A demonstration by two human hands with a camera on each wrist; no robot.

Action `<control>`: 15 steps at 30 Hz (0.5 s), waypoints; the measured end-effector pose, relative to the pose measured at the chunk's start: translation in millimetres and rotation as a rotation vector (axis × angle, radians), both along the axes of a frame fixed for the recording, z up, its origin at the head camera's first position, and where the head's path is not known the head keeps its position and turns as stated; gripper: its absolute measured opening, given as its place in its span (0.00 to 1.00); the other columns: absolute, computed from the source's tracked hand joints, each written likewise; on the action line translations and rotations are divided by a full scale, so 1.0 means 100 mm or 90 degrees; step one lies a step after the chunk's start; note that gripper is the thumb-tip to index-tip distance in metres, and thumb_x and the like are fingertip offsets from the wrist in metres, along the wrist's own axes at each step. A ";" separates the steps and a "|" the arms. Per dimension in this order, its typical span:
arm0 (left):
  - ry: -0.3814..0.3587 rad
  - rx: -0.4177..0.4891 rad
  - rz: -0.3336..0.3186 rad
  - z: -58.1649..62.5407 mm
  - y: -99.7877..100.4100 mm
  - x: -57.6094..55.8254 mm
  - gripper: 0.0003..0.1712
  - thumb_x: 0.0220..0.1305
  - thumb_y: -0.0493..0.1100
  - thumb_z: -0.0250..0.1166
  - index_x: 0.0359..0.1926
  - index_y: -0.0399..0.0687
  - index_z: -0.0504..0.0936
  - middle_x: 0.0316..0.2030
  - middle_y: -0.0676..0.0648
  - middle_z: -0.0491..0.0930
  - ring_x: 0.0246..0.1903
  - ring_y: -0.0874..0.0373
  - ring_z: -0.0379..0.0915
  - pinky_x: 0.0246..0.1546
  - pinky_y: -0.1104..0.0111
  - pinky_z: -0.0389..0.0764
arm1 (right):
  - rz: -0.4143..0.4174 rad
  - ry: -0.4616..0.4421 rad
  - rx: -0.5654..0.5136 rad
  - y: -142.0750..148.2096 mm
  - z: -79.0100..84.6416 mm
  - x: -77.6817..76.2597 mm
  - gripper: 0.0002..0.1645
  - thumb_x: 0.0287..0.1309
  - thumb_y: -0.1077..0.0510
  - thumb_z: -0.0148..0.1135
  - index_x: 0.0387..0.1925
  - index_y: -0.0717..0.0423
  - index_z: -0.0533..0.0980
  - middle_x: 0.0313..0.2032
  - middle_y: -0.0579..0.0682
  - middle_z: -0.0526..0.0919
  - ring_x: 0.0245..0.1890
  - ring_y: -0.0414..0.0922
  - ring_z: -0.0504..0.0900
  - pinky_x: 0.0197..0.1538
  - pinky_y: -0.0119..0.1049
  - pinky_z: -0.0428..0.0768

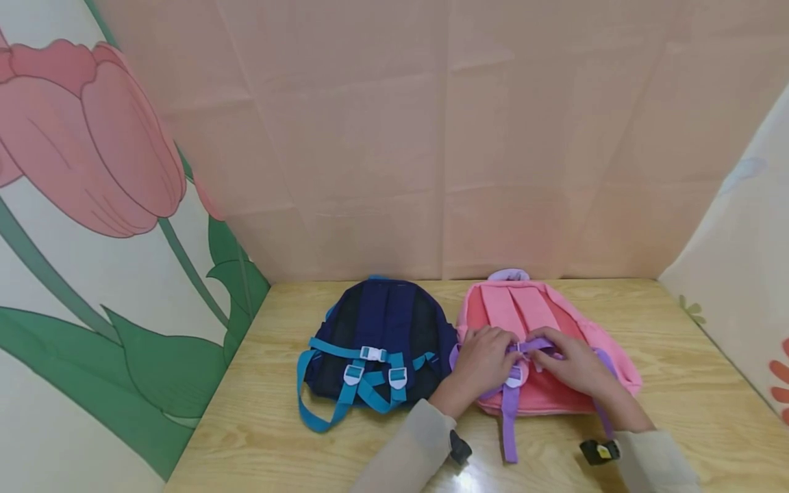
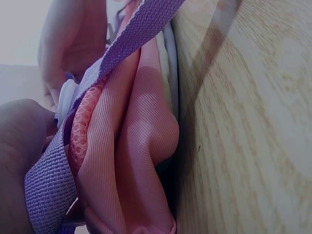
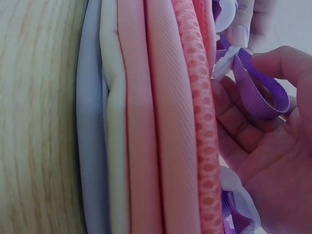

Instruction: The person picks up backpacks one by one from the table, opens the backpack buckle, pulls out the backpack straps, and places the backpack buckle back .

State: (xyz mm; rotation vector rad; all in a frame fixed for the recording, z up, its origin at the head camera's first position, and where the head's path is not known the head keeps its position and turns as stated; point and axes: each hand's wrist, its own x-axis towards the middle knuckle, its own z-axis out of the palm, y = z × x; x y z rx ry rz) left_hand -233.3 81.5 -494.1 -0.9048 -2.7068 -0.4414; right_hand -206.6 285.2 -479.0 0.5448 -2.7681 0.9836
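A pink backpack [image 1: 557, 301] lies on the table with its shoulder straps facing up. Across its lower half, both hands work at a thin purple strap [image 1: 535, 344] fitted with a small white buckle [image 3: 225, 63]. My left hand [image 1: 487, 359] pinches the strap at the buckle, its fingertips partly hidden in the head view. On the other side, my right hand [image 1: 573, 363] holds the strap between thumb and fingers, and a loop of it bulges toward the palm in the right wrist view. Below the left hand, a purple strap end [image 1: 509, 424] hangs onto the table past a white adjuster [image 1: 515, 376].
Left of the pink backpack lies a navy backpack [image 1: 385, 308] with blue straps and a white clip [image 1: 372, 354] fastened across it. Both bags sit on a wood-grain table [image 1: 246, 411]. A pinkish cloth backdrop [image 1: 444, 150] stands behind, with printed panels at either side.
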 end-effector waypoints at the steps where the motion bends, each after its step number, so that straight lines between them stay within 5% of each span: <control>1: 0.000 -0.002 -0.001 0.00 0.00 0.00 0.14 0.73 0.59 0.59 0.54 0.65 0.81 0.50 0.65 0.81 0.50 0.69 0.72 0.52 0.70 0.68 | 0.000 0.001 0.002 0.00 0.00 0.00 0.13 0.65 0.57 0.68 0.50 0.48 0.79 0.37 0.41 0.84 0.35 0.36 0.78 0.41 0.33 0.78; 15: -0.004 -0.003 -0.004 -0.01 0.00 -0.01 0.15 0.73 0.59 0.59 0.55 0.66 0.80 0.51 0.65 0.81 0.52 0.68 0.73 0.53 0.69 0.68 | -0.003 0.004 0.015 0.01 0.00 -0.04 0.12 0.63 0.52 0.70 0.47 0.45 0.81 0.38 0.43 0.83 0.32 0.39 0.74 0.36 0.33 0.73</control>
